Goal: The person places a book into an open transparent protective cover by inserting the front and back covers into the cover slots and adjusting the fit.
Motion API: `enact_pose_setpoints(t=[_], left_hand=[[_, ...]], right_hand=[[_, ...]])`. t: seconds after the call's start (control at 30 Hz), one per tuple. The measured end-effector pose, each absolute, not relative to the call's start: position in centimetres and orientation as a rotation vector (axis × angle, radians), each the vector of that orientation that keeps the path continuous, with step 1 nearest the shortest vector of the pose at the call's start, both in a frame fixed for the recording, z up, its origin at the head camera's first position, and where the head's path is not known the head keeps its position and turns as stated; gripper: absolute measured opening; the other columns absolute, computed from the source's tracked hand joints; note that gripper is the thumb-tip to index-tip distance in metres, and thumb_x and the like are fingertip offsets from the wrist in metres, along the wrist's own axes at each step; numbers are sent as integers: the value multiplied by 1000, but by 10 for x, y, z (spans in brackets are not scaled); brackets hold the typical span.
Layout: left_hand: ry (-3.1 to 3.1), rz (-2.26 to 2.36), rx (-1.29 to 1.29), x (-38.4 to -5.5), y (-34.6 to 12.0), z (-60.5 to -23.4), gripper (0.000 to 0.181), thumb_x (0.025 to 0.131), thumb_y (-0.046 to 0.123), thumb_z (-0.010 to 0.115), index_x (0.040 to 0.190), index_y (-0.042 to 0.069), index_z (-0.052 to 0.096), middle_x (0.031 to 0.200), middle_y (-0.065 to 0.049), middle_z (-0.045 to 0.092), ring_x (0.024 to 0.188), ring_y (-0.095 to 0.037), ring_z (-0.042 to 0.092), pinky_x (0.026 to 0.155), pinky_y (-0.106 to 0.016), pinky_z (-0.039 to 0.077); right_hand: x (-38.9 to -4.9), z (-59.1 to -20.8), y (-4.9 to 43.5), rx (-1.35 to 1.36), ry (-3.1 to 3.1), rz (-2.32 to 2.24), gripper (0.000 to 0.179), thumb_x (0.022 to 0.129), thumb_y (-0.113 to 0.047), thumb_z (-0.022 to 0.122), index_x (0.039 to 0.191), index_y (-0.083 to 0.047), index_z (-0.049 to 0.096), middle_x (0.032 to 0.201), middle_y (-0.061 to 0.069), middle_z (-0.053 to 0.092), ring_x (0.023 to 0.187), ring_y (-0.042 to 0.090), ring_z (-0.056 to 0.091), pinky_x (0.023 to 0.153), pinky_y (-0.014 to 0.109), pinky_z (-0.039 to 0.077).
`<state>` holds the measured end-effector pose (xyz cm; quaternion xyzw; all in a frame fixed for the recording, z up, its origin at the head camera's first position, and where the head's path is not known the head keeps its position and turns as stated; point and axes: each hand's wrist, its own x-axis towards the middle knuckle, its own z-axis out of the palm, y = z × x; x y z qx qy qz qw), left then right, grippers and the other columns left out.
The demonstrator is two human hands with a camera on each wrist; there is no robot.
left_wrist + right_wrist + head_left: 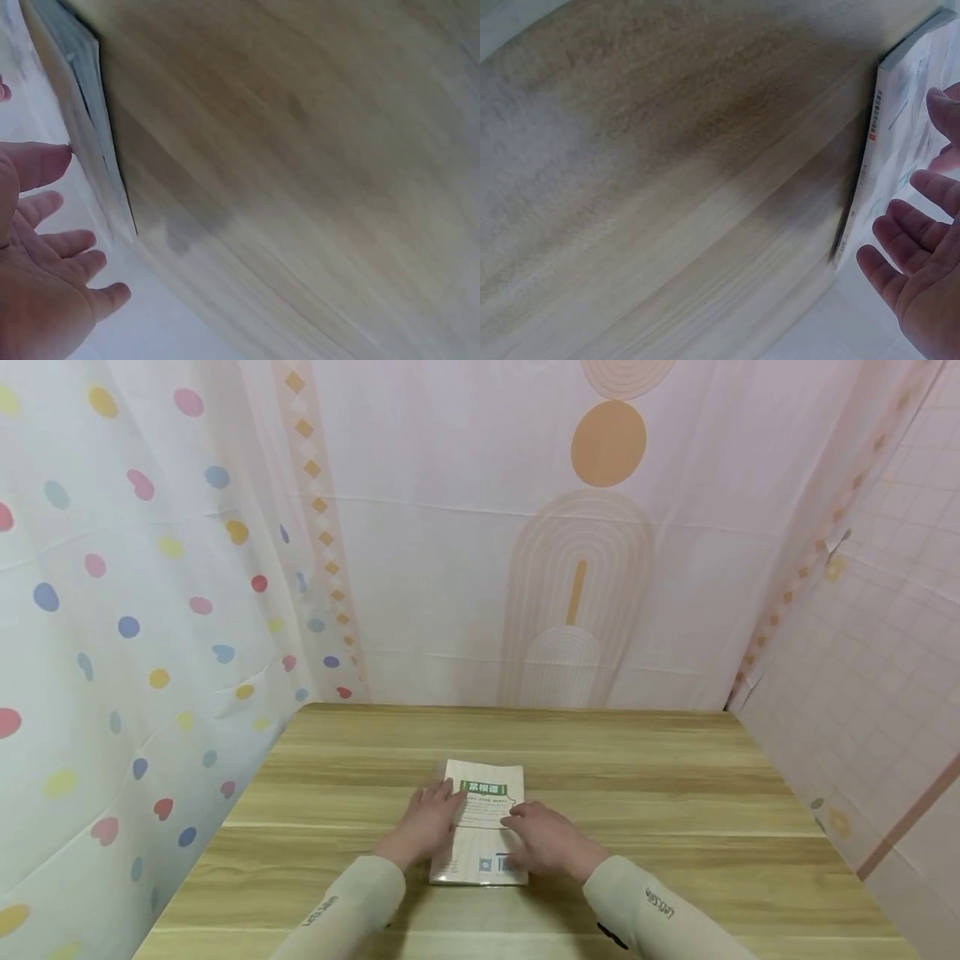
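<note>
A white book [476,842] with a green title label and a barcode lies flat on the wooden table, its back or front cover facing up. My left hand [426,820] is at its left edge, fingers loosely extended over the cover. In the left wrist view the thumb of that hand [45,277] reaches the edge of the book [94,82], where the page sides show. At the right edge is my right hand [551,839], fingers slightly bent. The right wrist view shows its fingers [907,236] spread beside the book's printed spine [871,131].
The wood-grain table [637,777] spreads around the book. Behind it hangs a pale curtain [427,585] with arch patterns. A dotted curtain [172,585] borders the left side, and a grid-patterned one [885,635] the right.
</note>
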<state>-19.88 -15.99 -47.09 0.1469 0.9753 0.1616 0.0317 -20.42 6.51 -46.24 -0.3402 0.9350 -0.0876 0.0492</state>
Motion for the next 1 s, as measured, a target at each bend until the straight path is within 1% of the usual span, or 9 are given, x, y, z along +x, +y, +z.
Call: enact_pose_setpoints(t=[0.1, 0.17, 0.33, 0.43, 0.57, 0.8, 1.0], left_hand=[[2980, 460, 469, -198, -159, -474, 57, 89, -4, 60, 145, 3, 48, 153, -26, 36, 143, -42, 28, 114, -62, 20], [2970, 442, 466, -198, -158, -476, 55, 91, -3, 59, 144, 3, 48, 152, -24, 38, 142, -41, 31, 113, -62, 22], [2950, 420, 431, -198, -158, -480, 46, 99, 9, 54, 144, 3, 49, 153, -21, 38, 143, -37, 31, 113, -60, 25], [2946, 413, 432, -198, -158, -481, 46, 101, 16, 53, 145, 2, 48, 154, -21, 37, 143, -37, 31, 112, -59, 26], [2942, 399, 433, -198, -158, -483, 49, 101, 21, 54, 145, 2, 48, 155, -22, 35, 144, -38, 30, 112, -59, 27], [2959, 317, 449, -197, -157, -485, 49, 102, 23, 51, 146, 2, 46, 155, -22, 34, 144, -39, 30, 110, -61, 29], [2963, 299, 446, -197, -157, -489, 50, 102, 25, 48, 148, 3, 44, 157, -22, 31, 145, -39, 28, 110, -62, 28]], right_hand=[[-203, -465, 65, -1055, 2852, -245, 56, 83, -38, 78, 129, -9, 64, 135, 12, 58, 125, 30, 53, 103, 43, 44], [-203, -466, 66, -1066, 2847, -227, 54, 81, -39, 79, 125, -11, 66, 134, 12, 58, 124, 30, 53, 103, 43, 43], [-202, -470, 66, -1070, 2825, -159, 49, 80, -41, 78, 119, -12, 68, 133, 11, 59, 123, 30, 52, 103, 42, 44], [-202, -472, 66, -1051, 2818, -143, 51, 82, -41, 77, 122, -12, 68, 134, 11, 58, 124, 29, 52, 103, 42, 43], [-201, -472, 64, -1029, 2813, -133, 53, 82, -42, 77, 125, -12, 67, 134, 10, 57, 123, 28, 52, 102, 42, 44], [-203, -472, 63, -990, 2812, -142, 55, 79, -42, 79, 125, -13, 66, 132, 8, 58, 119, 26, 54, 98, 45, 47], [-203, -473, 61, -977, 2813, -141, 56, 78, -41, 79, 124, -12, 66, 130, 7, 59, 116, 26, 55, 96, 44, 47]])
